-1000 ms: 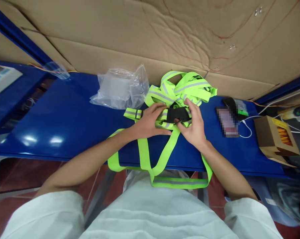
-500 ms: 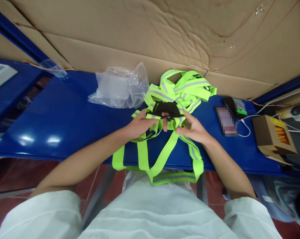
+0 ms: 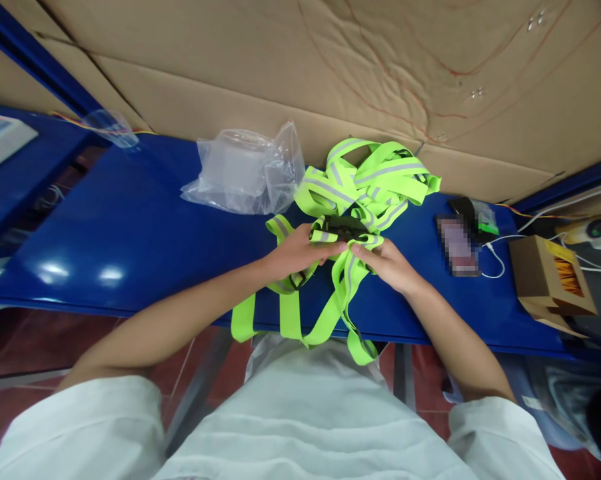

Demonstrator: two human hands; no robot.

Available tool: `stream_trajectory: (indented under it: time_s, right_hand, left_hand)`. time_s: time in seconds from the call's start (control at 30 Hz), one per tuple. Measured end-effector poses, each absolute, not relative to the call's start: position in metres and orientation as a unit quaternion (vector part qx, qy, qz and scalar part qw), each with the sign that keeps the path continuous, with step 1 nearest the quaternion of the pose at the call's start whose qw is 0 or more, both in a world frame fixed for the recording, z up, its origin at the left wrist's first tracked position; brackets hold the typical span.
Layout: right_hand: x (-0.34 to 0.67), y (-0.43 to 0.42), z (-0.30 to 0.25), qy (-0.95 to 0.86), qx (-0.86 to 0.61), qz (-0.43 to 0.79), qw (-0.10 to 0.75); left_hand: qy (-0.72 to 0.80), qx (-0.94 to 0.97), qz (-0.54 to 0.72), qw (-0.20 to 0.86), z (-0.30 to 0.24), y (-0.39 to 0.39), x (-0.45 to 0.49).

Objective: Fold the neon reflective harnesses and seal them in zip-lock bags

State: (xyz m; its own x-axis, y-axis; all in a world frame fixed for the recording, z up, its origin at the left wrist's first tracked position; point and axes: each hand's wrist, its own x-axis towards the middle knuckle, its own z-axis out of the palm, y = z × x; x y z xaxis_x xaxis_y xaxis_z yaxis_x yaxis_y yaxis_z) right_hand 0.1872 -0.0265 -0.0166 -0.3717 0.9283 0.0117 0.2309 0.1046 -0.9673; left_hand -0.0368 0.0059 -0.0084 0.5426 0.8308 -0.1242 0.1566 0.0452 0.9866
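The strap (image 3: pixel 289 317) is a little right of the middle of the bench (image 3: pixel 130 240), near its front edge. The grip of the left hand (image 3: pixel 298 252) is closed on the strap beside the black piece (image 3: pixel 343 227); the grip of the right hand (image 3: pixel 389 264) is closed on it from the other side — the two thumbs nearly meet. I judge that it is pinched so for its layers to stay together around this piece. Its loops (image 3: pixel 363 352) hang past the front edge, perhaps because they are too long to lie whole on the bench. The pile (image 3: pixel 380 175) lies at the back edge, just behind the hands, probably for easy reach; the bag (image 3: pixel 240 177) is to its left. The phone (image 3: pixel 456 248) and the box (image 3: pixel 538 272) are toward the right end.

The fingers under the strap are mostly hidden; the black piece is dark and partly covered, so I cannot tell whether it is fastened. The phone's screen is blurred.
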Motion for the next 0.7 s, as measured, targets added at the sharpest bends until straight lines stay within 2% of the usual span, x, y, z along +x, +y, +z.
stream_trajectory:
  time_s: [0.07, 0.33, 0.43, 0.57, 0.63, 0.7]
  right_hand:
    - [0.185, -0.028, -0.017, -0.668, -0.433, 0.5, 0.341]
    - [0.185, -0.033, -0.016, -0.679, -0.411, 0.51, 0.332]
    - [0.184, -0.032, -0.015, -0.665, -0.418, 0.498, 0.369]
    - [0.182, -0.032, -0.02, -0.628, -0.497, 0.384, 0.46]
    - [0.184, -0.032, -0.022, -0.629, -0.522, 0.335, 0.468]
    - [0.186, -0.031, -0.021, -0.637, -0.517, 0.351, 0.451]
  left_hand:
    - [0.396, 0.62, 0.291, 0.612, -0.01, 0.006, -0.037]
    - [0.327, 0.527, 0.281, 0.733, -0.022, 0.006, -0.039]
    - [0.323, 0.462, 0.303, 0.768, -0.029, 0.006, -0.035]
    - [0.373, 0.414, 0.347, 0.754, -0.035, 0.003, -0.027]
    - [0.398, 0.408, 0.368, 0.735, -0.035, 0.002, -0.025]
    - [0.4, 0.424, 0.382, 0.717, -0.032, 0.001, -0.025]
